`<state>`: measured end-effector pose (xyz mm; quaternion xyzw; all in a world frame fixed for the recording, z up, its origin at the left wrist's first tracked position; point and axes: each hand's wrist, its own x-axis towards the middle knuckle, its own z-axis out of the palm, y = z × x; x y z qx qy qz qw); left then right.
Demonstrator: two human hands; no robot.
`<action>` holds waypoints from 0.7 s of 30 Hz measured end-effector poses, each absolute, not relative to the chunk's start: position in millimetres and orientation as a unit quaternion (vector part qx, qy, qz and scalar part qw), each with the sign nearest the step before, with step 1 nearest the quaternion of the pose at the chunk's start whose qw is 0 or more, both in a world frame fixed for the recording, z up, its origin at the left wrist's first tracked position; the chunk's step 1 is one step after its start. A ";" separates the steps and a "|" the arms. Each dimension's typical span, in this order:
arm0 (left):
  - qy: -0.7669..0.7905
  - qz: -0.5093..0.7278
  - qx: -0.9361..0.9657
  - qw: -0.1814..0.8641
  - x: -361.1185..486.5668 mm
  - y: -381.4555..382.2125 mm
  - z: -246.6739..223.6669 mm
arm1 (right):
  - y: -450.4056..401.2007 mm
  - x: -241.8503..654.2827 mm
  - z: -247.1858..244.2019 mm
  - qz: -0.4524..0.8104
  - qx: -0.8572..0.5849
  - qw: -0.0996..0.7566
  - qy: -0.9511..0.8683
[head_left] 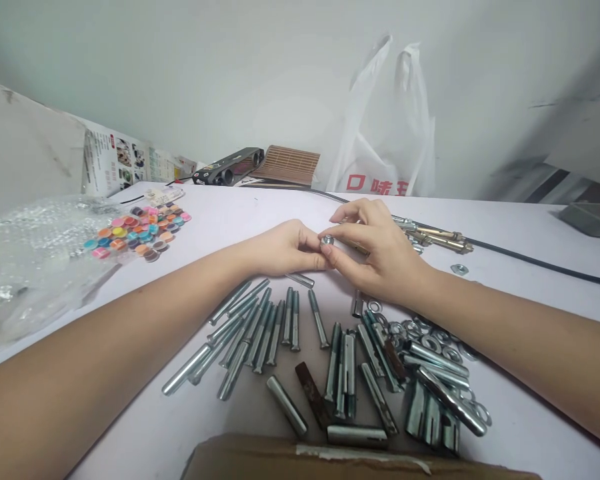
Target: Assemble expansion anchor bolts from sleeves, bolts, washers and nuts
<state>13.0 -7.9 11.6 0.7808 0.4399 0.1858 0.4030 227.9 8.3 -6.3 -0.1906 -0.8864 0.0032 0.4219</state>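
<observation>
Left hand (285, 248) and right hand (375, 250) pinch one anchor bolt (336, 245), apparently lying left-right, nut (327, 241) toward left fingertips.

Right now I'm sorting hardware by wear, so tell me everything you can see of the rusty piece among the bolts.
The rusty piece is a short brown sleeve, dull beside the shiny silver bolts around it. It lies flat on the white table, slanting, near the cardboard edge. Neither hand touches it.
</observation>
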 end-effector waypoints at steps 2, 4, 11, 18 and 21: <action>0.436 0.187 0.777 0.413 14.0 -7.8 11.0 | 7.7 226.7 -6.5 0.003 -0.199 0.433 -0.879; 0.430 0.192 0.774 0.423 14.6 -7.7 10.1 | 6.7 225.5 -6.1 0.002 -0.209 0.438 -0.874; 0.415 0.232 0.731 0.489 11.9 -5.7 13.3 | 17.4 235.4 21.6 0.159 -0.368 0.457 -0.794; 0.402 0.387 0.609 0.563 11.6 2.3 4.6 | 54.9 264.1 45.2 0.238 -0.551 0.480 -0.639; 0.400 0.390 0.596 0.576 11.8 3.7 2.0 | 60.1 270.1 43.2 0.189 -0.540 0.407 -0.713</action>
